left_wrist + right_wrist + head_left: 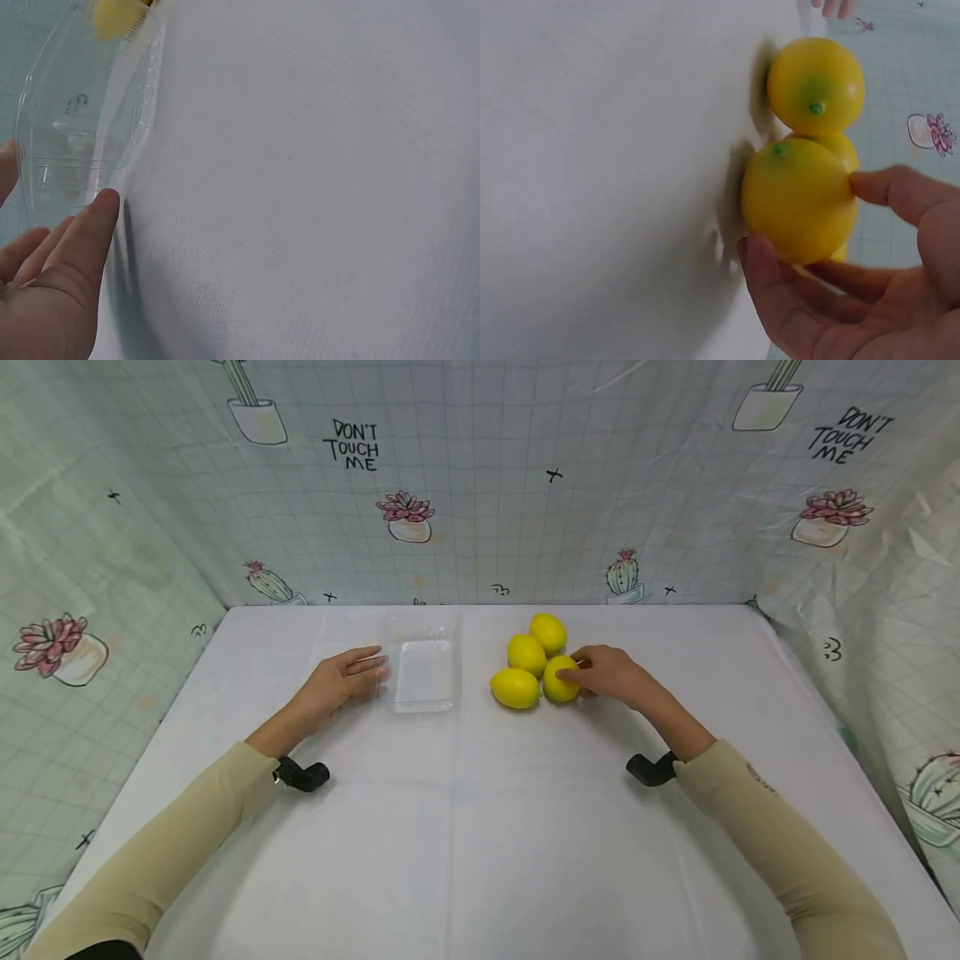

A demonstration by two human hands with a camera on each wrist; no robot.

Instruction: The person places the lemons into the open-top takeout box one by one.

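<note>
Four yellow lemons lay clustered on the white table, toward its far edge and a little right of its middle. My right hand point(604, 672) grasped the lemon nearest it point(560, 679), the right one of the front pair, thumb and fingers curled round it while it sat on the table; the right wrist view showed my fingertips point(761, 259) on its skin. The front left lemon point(514, 687) lay just beside it, the middle lemon point(526, 654) touched it from behind, and the fourth lemon point(548, 633) sat farthest back. One clear plastic tray point(424, 672) stood left of the lemons, apart from them. My left hand point(341, 681) lay relaxed and flat on the table, straight fingers touching the tray's left wall. Both my sleeves were beige.
</note>
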